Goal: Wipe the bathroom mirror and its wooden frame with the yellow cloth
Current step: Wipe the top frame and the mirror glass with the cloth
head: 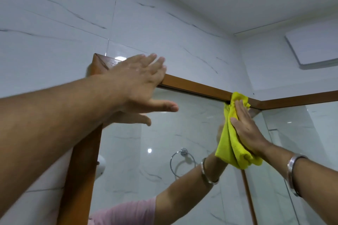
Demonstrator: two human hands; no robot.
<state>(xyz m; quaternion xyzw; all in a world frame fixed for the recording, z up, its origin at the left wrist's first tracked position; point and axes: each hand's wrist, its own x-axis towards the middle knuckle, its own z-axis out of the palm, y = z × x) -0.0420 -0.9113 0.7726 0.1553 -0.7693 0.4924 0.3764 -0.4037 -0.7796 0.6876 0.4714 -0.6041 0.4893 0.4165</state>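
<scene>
The mirror (182, 129) hangs on a white marble-tiled wall inside a brown wooden frame (193, 85). My left hand (139, 82) lies flat with fingers spread over the frame's top left corner, holding nothing. My right hand (247, 129) presses the yellow cloth (228, 144) flat against the glass at the mirror's top right corner. The cloth's upper end touches the top rail of the frame. The glass reflects my arms, both hands and a pink sleeve.
A second framed mirror panel (301, 133) meets this one at the right corner. The reflection shows a chrome towel ring (182, 162). A white flat ceiling fixture (312, 47) is at the upper right. The frame's left post (82, 170) runs down under my left forearm.
</scene>
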